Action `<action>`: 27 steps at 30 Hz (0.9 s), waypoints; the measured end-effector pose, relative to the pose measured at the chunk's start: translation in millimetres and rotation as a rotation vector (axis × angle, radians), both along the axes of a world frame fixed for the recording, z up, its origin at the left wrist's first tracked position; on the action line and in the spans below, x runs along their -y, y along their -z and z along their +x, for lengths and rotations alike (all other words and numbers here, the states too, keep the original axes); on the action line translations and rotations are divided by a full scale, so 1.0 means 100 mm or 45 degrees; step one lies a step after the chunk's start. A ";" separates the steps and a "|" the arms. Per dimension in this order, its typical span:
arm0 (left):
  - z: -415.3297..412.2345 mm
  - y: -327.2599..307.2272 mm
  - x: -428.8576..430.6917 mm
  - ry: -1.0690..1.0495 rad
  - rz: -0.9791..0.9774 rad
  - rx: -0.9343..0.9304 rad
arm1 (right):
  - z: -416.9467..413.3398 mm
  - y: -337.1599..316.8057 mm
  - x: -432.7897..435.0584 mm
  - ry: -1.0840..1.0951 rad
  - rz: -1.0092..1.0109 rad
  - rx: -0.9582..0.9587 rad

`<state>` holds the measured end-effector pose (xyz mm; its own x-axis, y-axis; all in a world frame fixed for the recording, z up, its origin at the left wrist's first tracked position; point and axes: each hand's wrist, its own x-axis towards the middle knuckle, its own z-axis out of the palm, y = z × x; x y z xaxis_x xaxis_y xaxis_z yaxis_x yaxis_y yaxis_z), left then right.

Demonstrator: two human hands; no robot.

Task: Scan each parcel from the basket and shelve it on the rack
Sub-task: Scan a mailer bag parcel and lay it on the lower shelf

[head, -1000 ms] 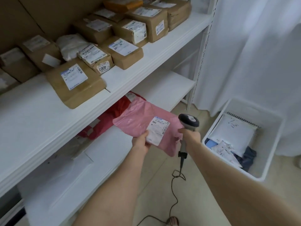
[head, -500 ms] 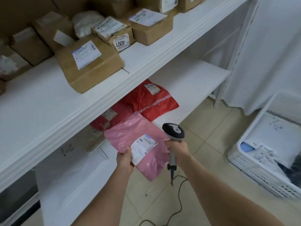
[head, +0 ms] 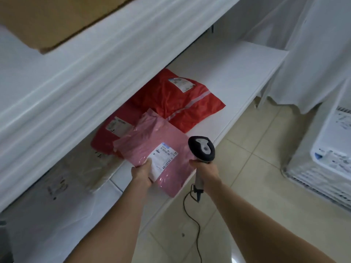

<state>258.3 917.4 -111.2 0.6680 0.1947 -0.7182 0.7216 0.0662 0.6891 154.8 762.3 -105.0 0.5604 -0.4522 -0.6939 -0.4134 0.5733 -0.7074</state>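
Note:
My left hand (head: 142, 173) grips a pink plastic mailer (head: 152, 145) by its near edge, thumb on its white label. The mailer hangs over the front edge of the lower rack shelf (head: 237, 95), its far end reaching over a red parcel. My right hand (head: 206, 168) holds a grey and black corded barcode scanner (head: 202, 149) upright just right of the mailer. The white basket (head: 322, 168) stands on the floor at the right edge, with white parcels in it.
Two red mailers (head: 178, 99) lie on the lower shelf behind the pink one, and a clear-wrapped parcel (head: 91, 168) lies to their left. The upper shelf edge (head: 95, 73) overhangs, carrying a cardboard box (head: 57, 21). A white curtain (head: 313, 54) hangs at right. The scanner cable (head: 191, 217) trails over the tiled floor.
The view has dropped toward the lower shelf. My left hand has carried the pink mailer forward over the shelf edge, close to the red parcels. The scanner stays beside it.

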 end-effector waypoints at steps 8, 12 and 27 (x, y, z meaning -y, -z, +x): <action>0.14 0.17 -0.09 0.062 0.182 -0.023 | 0.19 0.13 -0.25 0.054 0.052 0.040; 0.18 0.16 -0.08 -0.036 0.125 0.221 | 0.24 0.18 -0.24 0.019 -0.018 0.051; 0.40 0.15 -0.24 0.203 0.316 -0.100 | 0.51 0.11 -0.43 -0.047 0.215 0.263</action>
